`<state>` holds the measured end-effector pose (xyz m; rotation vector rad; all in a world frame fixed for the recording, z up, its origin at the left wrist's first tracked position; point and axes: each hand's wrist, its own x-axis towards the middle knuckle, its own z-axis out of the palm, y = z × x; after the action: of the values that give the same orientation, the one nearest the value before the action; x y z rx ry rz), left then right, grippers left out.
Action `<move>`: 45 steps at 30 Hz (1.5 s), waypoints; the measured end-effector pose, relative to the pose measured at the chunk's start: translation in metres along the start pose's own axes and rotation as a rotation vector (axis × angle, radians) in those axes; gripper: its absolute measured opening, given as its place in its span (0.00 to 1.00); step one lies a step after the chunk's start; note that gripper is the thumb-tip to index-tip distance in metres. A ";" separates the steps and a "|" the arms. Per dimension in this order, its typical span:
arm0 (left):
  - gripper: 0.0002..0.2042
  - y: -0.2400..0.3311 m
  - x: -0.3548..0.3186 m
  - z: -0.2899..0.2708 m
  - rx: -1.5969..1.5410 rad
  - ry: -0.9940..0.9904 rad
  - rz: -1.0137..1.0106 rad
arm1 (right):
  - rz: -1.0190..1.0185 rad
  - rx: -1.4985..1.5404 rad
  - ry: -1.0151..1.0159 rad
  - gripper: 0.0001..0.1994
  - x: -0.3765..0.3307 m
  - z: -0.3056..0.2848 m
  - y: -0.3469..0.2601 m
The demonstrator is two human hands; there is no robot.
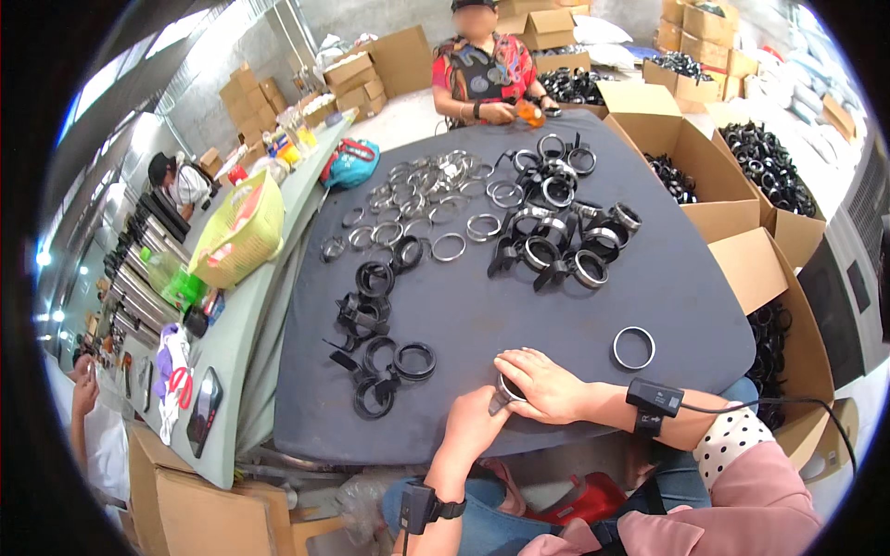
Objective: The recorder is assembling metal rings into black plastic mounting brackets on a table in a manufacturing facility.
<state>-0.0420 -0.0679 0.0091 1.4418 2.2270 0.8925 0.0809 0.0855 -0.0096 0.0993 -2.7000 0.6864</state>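
Close to the near edge of the table, both my hands meet on a ring point(507, 390) with a silvery rim. My left hand point(475, 423) is closed on its near left side. My right hand point(545, 387) lies across its top and right side, fingers together and pressed onto it. Most of the ring is hidden under the hands. To the right lies a single silver-and-black ring point(633, 347). On the left is a cluster of black plastic rings point(414, 361), some with tabs. Farther off are a pile of silver metal rings point(448, 247) and a heap of black rings with silver rims point(591, 269).
A person point(484, 74) across the table holds something orange. Cardboard boxes point(691, 162) full of black parts line the right side. On the left, a side table point(243, 371) carries a yellow-green basket point(239, 232), a phone point(205, 412) and red-handled scissors point(180, 387). A blue bag point(350, 163) sits at its far end.
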 end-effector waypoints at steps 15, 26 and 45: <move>0.17 0.033 0.099 0.054 -0.301 0.019 -0.028 | 0.640 -0.384 0.327 0.28 -0.135 -0.074 0.021; 0.35 0.009 0.187 0.021 0.066 0.388 0.006 | 0.530 -0.345 0.300 0.21 -0.142 -0.076 0.026; 0.11 -0.031 0.116 0.019 0.330 0.249 0.025 | 0.584 -0.205 0.392 0.16 -0.139 -0.079 0.027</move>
<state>-0.1021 0.0341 -0.0194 1.5735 2.6475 0.7749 0.2323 0.1438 -0.0064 -0.8132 -2.3870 0.5034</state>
